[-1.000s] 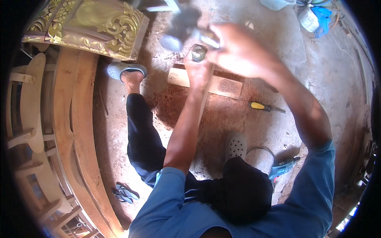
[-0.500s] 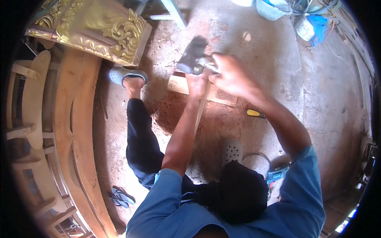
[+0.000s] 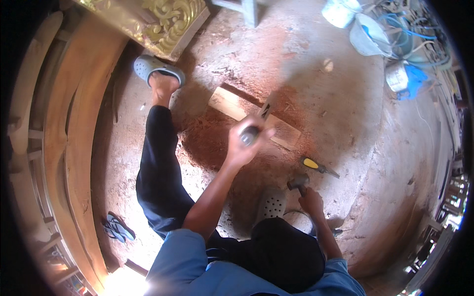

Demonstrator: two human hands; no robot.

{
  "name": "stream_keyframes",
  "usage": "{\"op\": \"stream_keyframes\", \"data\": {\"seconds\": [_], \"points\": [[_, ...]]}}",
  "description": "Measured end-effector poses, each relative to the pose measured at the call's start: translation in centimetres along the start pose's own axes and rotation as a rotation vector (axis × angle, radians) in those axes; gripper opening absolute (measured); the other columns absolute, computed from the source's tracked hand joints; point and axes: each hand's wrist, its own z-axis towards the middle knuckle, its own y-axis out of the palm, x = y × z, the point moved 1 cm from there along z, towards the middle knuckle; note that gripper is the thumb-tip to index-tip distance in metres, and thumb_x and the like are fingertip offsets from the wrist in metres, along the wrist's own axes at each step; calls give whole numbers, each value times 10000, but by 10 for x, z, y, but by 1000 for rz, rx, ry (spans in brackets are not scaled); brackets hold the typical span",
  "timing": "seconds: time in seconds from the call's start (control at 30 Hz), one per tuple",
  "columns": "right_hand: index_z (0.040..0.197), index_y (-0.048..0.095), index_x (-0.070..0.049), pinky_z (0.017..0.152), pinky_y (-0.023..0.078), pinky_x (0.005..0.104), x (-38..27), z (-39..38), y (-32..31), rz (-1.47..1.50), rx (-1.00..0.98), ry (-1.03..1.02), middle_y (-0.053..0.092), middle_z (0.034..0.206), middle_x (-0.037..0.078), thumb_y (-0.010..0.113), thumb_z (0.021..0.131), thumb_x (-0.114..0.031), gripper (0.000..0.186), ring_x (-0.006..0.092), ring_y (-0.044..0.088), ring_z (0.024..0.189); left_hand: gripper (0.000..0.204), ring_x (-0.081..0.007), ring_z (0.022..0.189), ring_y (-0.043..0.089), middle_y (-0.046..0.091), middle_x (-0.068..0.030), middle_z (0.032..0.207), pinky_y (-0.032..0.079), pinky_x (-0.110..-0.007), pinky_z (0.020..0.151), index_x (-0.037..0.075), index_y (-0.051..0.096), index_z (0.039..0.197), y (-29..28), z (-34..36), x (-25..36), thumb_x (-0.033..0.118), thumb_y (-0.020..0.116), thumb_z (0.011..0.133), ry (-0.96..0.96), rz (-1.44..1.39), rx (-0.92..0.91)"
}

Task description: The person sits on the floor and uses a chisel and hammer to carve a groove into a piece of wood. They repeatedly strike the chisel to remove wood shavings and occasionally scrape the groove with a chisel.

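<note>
My left hand (image 3: 242, 153) is closed around what looks like a chisel (image 3: 249, 135), its rounded handle end pointing up. A flat, narrow end shows beyond the fingers, over a pale wooden board (image 3: 228, 102) lying on the floor. Motion blurs this hand. My right hand (image 3: 311, 202) is lower and to the right, gripping a hammer (image 3: 297, 183) with a dark head, close to the floor beside my knee. Just beyond the hammer lies a hand tool with a yellow and black handle (image 3: 310, 163).
Reddish wood dust (image 3: 207, 143) surrounds the board. Long wooden planks (image 3: 74, 143) run along the left. A carved gilded panel (image 3: 173, 22) stands far left, with buckets (image 3: 368, 37) and hoses far right. Flip-flops (image 3: 118, 227) lie at lower left.
My right hand has moved the hammer from above the chisel down to the right, near the floor. My left hand appears lower, still holding the chisel. The view has shifted.
</note>
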Motion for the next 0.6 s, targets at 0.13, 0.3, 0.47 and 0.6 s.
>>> {"op": "stream_keyframes", "data": {"seconds": [0.13, 0.3, 0.47, 0.6], "points": [[1108, 614, -28, 858, 544, 522, 14, 2, 19, -130, -51, -35, 697, 1008, 259, 641, 816, -212, 346, 429, 680, 980, 240, -65, 551, 509, 577, 23, 686, 425, -259, 471, 99, 608, 781, 28, 74, 14, 226, 789, 873, -140, 93, -95], [1138, 603, -12, 872, 546, 517, 15, 12, 16, -162, -146, -62, 698, 1027, 256, 596, 841, -191, 347, 425, 684, 980, 226, -87, 508, 499, 560, 15, 640, 411, -259, 434, 86, 616, 788, 52, 99, 24, 218, 777, 876, -189, 131, -77], [1132, 595, 7, 870, 548, 514, 13, 11, 13, -169, -158, -47, 701, 1011, 261, 604, 837, -171, 344, 432, 682, 988, 203, -122, 525, 495, 523, 3, 639, 421, -299, 487, 97, 576, 786, 9, 50, 83, 187, 725, 892, 367, -20, 16], [1120, 588, 6, 872, 546, 516, 8, 7, 8, -130, -182, 22, 700, 1010, 267, 620, 831, -156, 333, 432, 682, 991, 173, -140, 584, 413, 395, 12, 644, 377, -360, 636, 118, 499, 863, -28, 64, 96, 212, 632, 924, 278, -376, 116]]}}
